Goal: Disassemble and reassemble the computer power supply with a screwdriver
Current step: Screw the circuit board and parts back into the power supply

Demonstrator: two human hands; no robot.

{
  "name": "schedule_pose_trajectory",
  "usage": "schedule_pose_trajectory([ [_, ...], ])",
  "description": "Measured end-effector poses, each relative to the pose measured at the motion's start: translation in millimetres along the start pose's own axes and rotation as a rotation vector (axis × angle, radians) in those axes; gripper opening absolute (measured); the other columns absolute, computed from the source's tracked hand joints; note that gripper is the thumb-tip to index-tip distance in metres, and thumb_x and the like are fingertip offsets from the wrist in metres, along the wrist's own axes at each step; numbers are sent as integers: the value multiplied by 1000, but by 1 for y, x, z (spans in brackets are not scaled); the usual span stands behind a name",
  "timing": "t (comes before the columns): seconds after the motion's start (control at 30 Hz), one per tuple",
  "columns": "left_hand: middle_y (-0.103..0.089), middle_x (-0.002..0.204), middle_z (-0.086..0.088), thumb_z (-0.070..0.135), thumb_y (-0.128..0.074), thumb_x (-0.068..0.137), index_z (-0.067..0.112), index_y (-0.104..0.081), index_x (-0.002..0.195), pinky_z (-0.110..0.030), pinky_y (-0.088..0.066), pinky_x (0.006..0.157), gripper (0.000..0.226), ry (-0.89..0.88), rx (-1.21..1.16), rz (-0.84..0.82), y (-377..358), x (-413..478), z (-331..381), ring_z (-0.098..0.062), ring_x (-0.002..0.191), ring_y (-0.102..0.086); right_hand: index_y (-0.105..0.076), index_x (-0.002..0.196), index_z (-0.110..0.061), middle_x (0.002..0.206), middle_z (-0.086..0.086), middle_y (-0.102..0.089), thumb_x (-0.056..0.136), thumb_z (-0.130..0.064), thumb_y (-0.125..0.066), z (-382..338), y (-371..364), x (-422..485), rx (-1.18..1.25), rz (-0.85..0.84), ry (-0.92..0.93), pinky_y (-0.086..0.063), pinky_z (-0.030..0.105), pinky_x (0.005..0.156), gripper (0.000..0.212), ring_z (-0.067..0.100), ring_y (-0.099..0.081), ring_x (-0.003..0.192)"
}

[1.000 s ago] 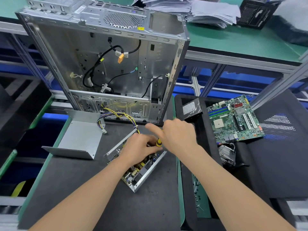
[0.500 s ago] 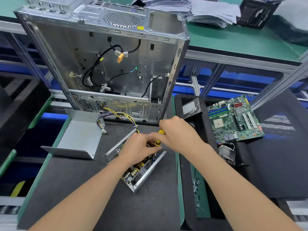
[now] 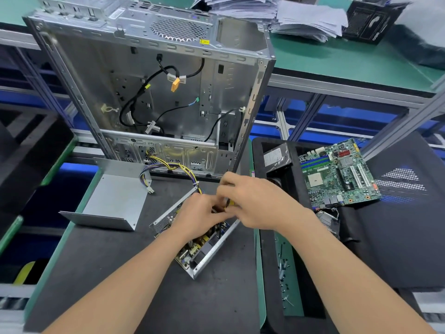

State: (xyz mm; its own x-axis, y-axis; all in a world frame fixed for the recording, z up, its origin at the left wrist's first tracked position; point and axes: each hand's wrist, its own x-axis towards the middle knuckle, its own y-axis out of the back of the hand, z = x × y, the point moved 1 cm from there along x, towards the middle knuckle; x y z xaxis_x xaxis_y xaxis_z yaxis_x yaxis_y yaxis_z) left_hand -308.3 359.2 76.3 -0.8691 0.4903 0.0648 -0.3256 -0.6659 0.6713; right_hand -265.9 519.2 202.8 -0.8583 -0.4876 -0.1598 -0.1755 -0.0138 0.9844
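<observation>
On mat [image 3: 120,273] | power supply [image 3: 204,249] uncovered | right hand [image 3: 260,203] grips screwdriver [image 3: 228,203] | left hand [image 3: 195,215] grip cannot tell

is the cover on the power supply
No, the cover lies apart on the mat, left of the power supply, whose board is bare.

Computer case [image 3: 134,68] bare matt metal; mat [image 3: 120,273] dark matt; motherboard [image 3: 337,174] green glossy.
</observation>
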Motion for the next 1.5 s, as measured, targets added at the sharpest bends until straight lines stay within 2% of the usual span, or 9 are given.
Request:
schedule_pose_trajectory([
  [0.1,-71,73,23,53,-80,82,40,-69,83,-26,-45,57,17,-2,-7,-15,0,-1,1,3,63,-60,-63,111,-20,105,-1,-53,96,-12,-62,1,0,3,-12,-65,-56,-40,34,67,17,26,-60,90],
  [0.27,-64,65,23,50,-80,83,43,-76,87,-27,-42,57,9,-21,-6,-27,1,-2,3,-3,59,-55,-65,103,-14,91,8,-64,103,-49,-51,-2,-5,10,-22,38,-242,-48,39,70,37,36,-65,90],
  [0.4,-75,78,17,59,-79,82,33,-75,82,-31,-52,66,26,19,51,-28,0,0,3,-2,69,-64,-42,66,-16,61,2,-39,99,-66,-48,-5,-14,13,82,118,-445,-35,36,61,60,35,-59,74],
  [0.57,-68,74,33,58,-78,83,43,-70,88,-13,-35,59,17,-25,33,-41,1,-1,1,13,68,-58,-34,58,-21,58,-1,-33,89,-88,-28,-11,-13,16,-60,168,-629,-27,34,57,74,29,-46,62],
  [0.7,-68,78,34,57,-74,83,43,-72,93,-19,-37,57,17,-15,16,-23,2,-1,3,6,64,-58,-59,75,-20,77,1,-54,95,-79,-32,-8,-7,9,3,161,-472,-40,35,62,68,29,-59,73],
  [0.83,-56,61,43,55,-72,82,46,-69,78,-14,-28,49,10,-28,19,-6,2,-3,4,9,55,-54,-62,114,-25,113,-5,-53,100,-32,-59,1,11,-3,6,-24,-41,-46,36,66,16,23,-63,89],
  [0.93,-58,66,45,50,-78,83,54,-65,89,-15,-34,56,14,-14,22,-26,2,-2,4,10,65,-59,-67,117,-24,112,-3,-57,100,-16,-60,2,14,-1,2,-98,-87,-52,40,79,20,25,-63,98],
  [1.2,-72,77,20,56,-75,85,36,-75,88,-27,-50,64,20,-6,75,-41,1,-1,4,-1,68,-65,-45,70,-15,69,4,-43,98,-57,-58,-3,-3,11,118,69,-444,-27,32,49,52,30,-51,64],
  [1.5,-65,67,28,63,-74,83,47,-62,70,-24,-41,58,25,-8,56,-31,-1,-1,-2,0,64,-60,-47,69,-17,70,2,-49,94,-79,-43,-8,-7,15,62,105,-517,-36,36,60,67,31,-51,68],
])
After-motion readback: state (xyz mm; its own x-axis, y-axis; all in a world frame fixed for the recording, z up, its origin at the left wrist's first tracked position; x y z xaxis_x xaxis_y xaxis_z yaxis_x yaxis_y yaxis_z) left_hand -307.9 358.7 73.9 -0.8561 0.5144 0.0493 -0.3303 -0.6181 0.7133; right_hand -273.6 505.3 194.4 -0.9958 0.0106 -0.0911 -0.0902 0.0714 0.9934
